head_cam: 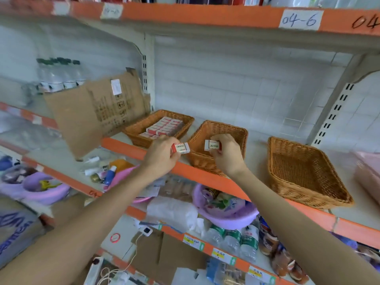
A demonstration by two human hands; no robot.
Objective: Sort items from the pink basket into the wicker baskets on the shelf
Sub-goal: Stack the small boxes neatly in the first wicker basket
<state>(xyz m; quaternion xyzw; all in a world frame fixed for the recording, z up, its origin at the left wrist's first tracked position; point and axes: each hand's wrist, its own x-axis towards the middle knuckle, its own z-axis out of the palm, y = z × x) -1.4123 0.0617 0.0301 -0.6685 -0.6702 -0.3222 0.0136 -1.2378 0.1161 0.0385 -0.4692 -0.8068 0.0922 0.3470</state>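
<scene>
Grip: left hand (162, 156), right hand (227, 156) pinch two erasers (181, 148) (212, 145); three wicker baskets (141, 125) (226, 126) (308, 173)

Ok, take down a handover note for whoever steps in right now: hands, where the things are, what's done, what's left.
Left hand: pinches a red-and-white eraser box over the shelf edge.
Right hand: pinches a second box over the middle wicker basket.
Done: the left wicker basket holds rows of matching boxes.
The right wicker basket shows nothing inside.
The pink basket is at the far right, its contents out of view.
Left: set down both held boxes, probably with the matching ones, then check the pink basket.
</scene>
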